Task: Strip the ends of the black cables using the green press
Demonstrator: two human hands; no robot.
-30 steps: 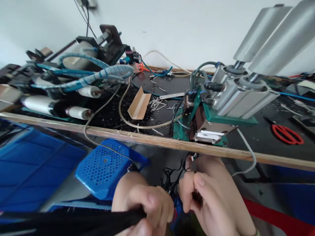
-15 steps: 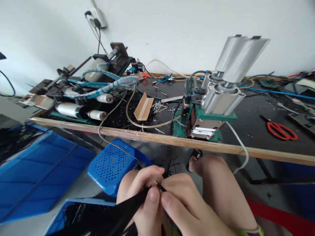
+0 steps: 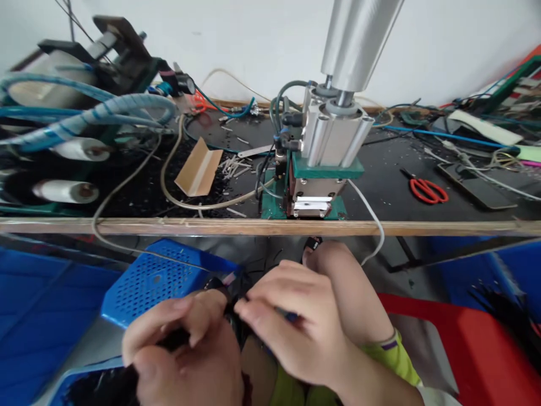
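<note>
My left hand [image 3: 186,349] is low in front of my lap, its fingers curled round a black cable bundle [image 3: 174,339]. Most of that bundle is hidden by the hand. My right hand [image 3: 300,321] is beside it with thumb and forefinger pinched together. A small dark piece [image 3: 244,299] shows at those fingertips, too blurred to name surely. The two hands are apart. Below my left hand, a blue bin [image 3: 63,383] holds more black cables.
Ahead is a bench edge [image 3: 236,226] with a pneumatic press [image 3: 315,197], red-handled scissors [image 3: 429,190], a folded cardboard piece [image 3: 198,169] and a phone-like dark slab [image 3: 477,186]. A blue stool [image 3: 156,276] stands underneath; a red stool [image 3: 477,349] is at right.
My hands, together at a black cable end showing red and green wires, have separated. The left went leftward; the right stays pinched. The view has turned right.
</note>
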